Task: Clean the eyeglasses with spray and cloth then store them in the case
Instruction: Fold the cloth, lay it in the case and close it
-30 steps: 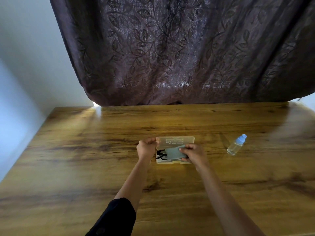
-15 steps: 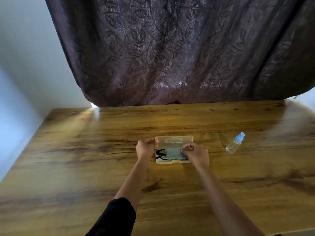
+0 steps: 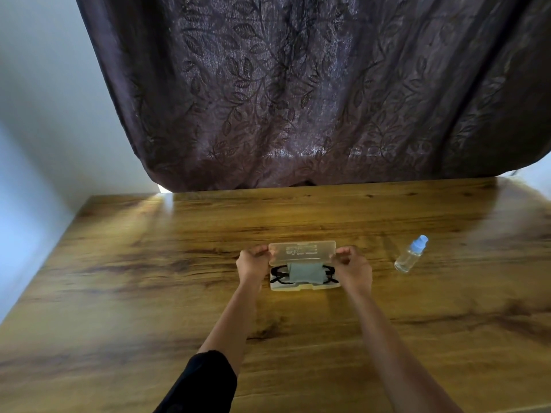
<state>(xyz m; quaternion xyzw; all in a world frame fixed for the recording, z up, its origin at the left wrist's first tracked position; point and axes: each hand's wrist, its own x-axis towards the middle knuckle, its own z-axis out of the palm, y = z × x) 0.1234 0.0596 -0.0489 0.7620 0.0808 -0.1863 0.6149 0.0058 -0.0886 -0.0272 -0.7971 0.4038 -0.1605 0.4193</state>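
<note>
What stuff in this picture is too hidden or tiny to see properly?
Head view: middle of the eyeglasses, covered by the cloth.
Head view: writing on the case lid, too small and blurred.
Head view: liquid level in the spray bottle, too small.

Head-worn view, forward-down, seemingly near table (image 3: 125, 308)

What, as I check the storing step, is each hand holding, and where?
The case lid: the left hand pinches its left end, the right hand its right end.

1 each: case (image 3: 319, 254), eyeglasses (image 3: 278, 276), cloth (image 3: 305, 272), bottle (image 3: 410, 257)
</note>
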